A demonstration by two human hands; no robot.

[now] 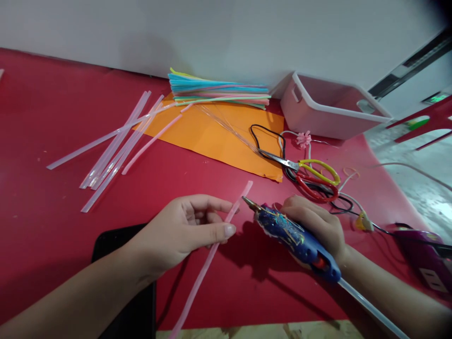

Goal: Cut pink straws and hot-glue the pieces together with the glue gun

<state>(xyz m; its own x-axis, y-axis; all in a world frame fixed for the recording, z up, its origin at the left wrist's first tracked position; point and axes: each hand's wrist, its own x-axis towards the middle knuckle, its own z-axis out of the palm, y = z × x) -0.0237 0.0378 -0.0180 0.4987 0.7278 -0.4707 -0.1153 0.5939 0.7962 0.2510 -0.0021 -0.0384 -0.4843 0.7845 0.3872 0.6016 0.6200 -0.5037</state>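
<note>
My left hand point(197, 221) pinches a pink pipe cleaner point(208, 261) between thumb and fingers. Its short upper end points up and right, while the long part hangs down toward the table's near edge. Wrapped round the far side of a blue glue gun point(300, 240) is my right hand point(314, 221); most of its fingers are hidden behind the gun. The metal nozzle points left, close to the pipe cleaner's upper part; whether they touch I cannot tell. A clear glue stick point(370, 306) sticks out of the gun's back end.
Translucent glue sticks point(113, 155) lie crossed at left. Coloured pipe cleaners point(219, 89) rest at the back by orange paper point(212, 132). Scissors point(296, 167), cords, a pink bin point(328, 113) and a purple power strip point(420, 259) are at right. A black device point(130, 301) lies under my left forearm.
</note>
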